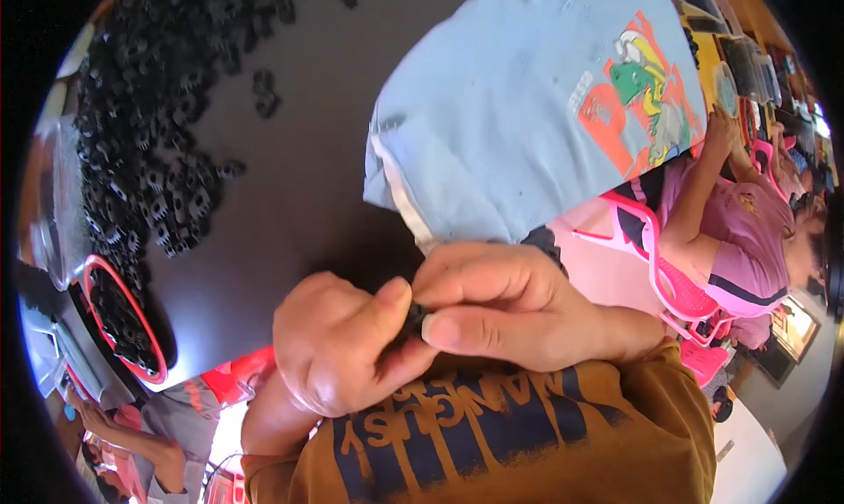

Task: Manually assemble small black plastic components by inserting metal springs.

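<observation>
In front of my chest, my left hand (338, 350) and my right hand (514, 306) meet at the table's near edge. Both are closed, thumb and fingers pinching the same small black plastic piece (417, 317). Most of that piece is hidden by the fingertips, so its shape does not show. A large heap of small black toothed plastic pieces (149, 117), much like little hair claw clips, covers the left part of the dark table. One loose piece (265, 93) lies apart from the heap.
A light blue cloth (492, 117) with a cartoon print covers the table's right side. A red-rimmed basket (123, 328) of black pieces stands at the left edge. People sit on both sides; one in a purple shirt (747, 223) is beside a pink chair (677, 284).
</observation>
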The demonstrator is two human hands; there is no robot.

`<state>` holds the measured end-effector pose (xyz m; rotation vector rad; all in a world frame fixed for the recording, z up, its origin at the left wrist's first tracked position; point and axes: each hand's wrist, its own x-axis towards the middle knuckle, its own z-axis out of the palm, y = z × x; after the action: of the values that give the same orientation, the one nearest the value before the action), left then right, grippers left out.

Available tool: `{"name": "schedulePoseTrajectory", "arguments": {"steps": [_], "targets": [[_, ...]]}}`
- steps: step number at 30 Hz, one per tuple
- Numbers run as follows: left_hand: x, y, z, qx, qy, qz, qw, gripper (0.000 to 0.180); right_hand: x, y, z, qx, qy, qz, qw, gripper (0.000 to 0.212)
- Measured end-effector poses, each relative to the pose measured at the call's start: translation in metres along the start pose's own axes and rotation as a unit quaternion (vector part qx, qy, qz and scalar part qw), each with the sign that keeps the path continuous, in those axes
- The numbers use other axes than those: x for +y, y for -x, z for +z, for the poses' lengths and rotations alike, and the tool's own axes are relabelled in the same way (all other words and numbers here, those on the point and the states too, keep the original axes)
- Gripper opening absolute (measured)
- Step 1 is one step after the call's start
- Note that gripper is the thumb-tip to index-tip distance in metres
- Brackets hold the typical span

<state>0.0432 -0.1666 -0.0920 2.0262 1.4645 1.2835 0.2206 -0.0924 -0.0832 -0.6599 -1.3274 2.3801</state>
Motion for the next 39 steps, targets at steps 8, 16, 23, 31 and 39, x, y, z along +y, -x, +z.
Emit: {"name": "schedulePoseTrajectory", "arguments": {"steps": [8,16,23,31,39], "targets": [[0.008,0.001,-0.014,0.015,-0.028,-0.179,0.983,0.041,-0.072,-0.004,-0.031,0.056,0.089,-0.091,0.99,0.016],[0.005,-0.008,-0.011,-0.022,-0.094,-0.048,0.994,0.029,-0.181,-0.133,-0.124,0.308,0.329,-0.283,0.847,0.03],[0.003,-0.008,-0.01,0.004,-0.086,-0.054,0.995,0.028,-0.254,-0.219,-0.153,0.349,0.559,-0.253,0.708,0.043],[-0.001,-0.009,-0.013,-0.003,-0.043,-0.067,0.997,0.03,-0.205,-0.178,-0.119,0.228,0.538,-0.336,0.739,0.033],[0.0,-0.015,-0.016,-0.043,-0.049,-0.104,0.992,0.026,-0.073,-0.025,-0.055,0.075,0.537,-0.226,0.809,0.022]]}}
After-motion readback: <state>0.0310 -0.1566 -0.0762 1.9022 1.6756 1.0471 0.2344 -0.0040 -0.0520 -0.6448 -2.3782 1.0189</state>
